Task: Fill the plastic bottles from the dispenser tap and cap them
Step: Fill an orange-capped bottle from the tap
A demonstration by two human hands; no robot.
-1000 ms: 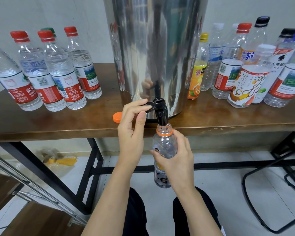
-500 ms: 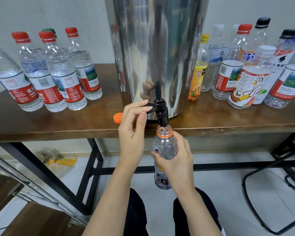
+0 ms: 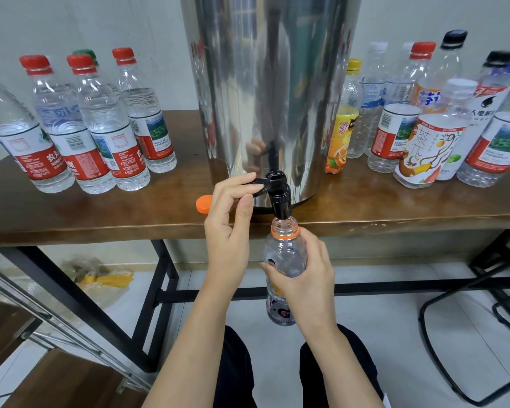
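A shiny steel dispenser stands on the wooden table. Its black tap juts over the table's front edge. My left hand pinches the tap's lever between fingers and thumb. Directly under the spout, an uncapped clear bottle with an orange neck ring is gripped by my right hand. The bottle's mouth sits just below the spout. Its orange cap lies on the table left of the tap.
Several capped water bottles with red lids stand at the table's left. Several mixed bottles crowd the right side. Black table legs and chair frames are below. My knees are under the bottle.
Both hands keep the same hold on the lever and the bottle. The view has tilted slightly.
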